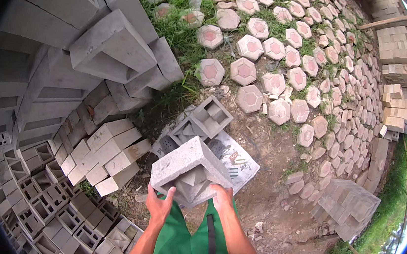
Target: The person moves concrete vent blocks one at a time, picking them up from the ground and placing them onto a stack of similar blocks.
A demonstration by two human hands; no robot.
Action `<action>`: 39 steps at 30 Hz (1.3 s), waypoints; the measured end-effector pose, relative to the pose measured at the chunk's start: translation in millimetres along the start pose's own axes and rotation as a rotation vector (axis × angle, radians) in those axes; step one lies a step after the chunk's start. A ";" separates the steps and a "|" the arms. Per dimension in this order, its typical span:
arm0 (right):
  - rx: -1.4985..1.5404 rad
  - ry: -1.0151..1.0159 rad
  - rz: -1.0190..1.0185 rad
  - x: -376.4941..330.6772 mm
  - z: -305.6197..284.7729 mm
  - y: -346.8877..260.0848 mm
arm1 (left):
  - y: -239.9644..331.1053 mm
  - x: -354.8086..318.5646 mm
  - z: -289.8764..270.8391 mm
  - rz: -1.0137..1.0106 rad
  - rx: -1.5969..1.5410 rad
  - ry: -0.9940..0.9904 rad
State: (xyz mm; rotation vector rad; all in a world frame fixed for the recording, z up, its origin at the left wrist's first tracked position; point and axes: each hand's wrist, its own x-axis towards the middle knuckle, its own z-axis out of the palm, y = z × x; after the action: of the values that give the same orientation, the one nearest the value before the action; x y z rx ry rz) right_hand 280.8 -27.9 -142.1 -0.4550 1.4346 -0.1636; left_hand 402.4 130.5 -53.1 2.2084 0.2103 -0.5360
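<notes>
Between my two hands I hold a light grey concrete vent block [180, 160], with an angular, folded-looking hollow in the side toward me. My left hand [160, 203] grips its near left corner, thumb up against the face. At the near right corner my right hand [221, 196] is closed on it the same way. Just beyond, two similar square vent blocks [211, 116] stand on the ground next to a white printed sack [248, 167] spread flat. Two dark grey rounded shoes or pads with holes [168, 144] show beside the held block, partly covered by it.
Hexagonal pavers [243, 71] cover the ground ahead and right, grass between them. Large grey blocks [115, 51] are piled at the left, pale bricks [106, 151] below them. Many hollow blocks [49, 205] stand at the lower left. A brick stack [349, 207] stands at the right.
</notes>
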 end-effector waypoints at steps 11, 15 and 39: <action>0.018 -0.195 -0.160 -189.5 -46.8 -167.4 | 238.4 -29.8 -63.6 -0.093 0.010 -0.894; -0.133 0.043 -0.248 -185.3 -56.4 -170.6 | 193.2 -18.9 -11.6 -0.002 0.052 -0.785; 0.646 -0.231 -0.381 -266.1 -151.6 51.5 | 83.5 -112.9 -46.2 0.216 -0.006 -1.235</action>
State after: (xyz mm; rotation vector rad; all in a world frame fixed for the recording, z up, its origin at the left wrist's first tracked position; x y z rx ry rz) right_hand 86.6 88.0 70.8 -0.1952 0.9834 -0.8273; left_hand 342.7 116.1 81.3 1.5020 -0.6583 -1.6087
